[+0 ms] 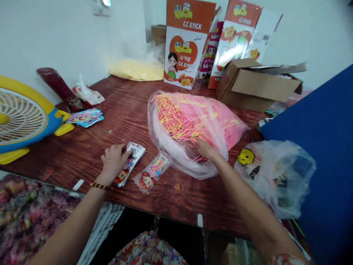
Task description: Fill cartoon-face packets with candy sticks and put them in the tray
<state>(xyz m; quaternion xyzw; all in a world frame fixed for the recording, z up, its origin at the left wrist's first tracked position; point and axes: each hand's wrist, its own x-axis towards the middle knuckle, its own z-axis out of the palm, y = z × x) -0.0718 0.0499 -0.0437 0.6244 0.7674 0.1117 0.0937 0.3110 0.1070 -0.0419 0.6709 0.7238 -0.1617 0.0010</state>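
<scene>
My left hand lies at the left edge of a stack of printed plastic packets, its fingers apart and its thumb side touching the stack. A single clear packet with a cartoon figure lies just to the right. My right hand reaches into a large see-through plastic bag full of thin pink and yellow sticks. Its fingertips are hidden among the sticks, beside a dark brownish patch, so what they hold does not show.
At the left stand a yellow and blue fan, a dark red bottle and flat printed packets. Printed cartons and an opened cardboard box are at the back. A crumpled clear bag lies right, beside a blue panel.
</scene>
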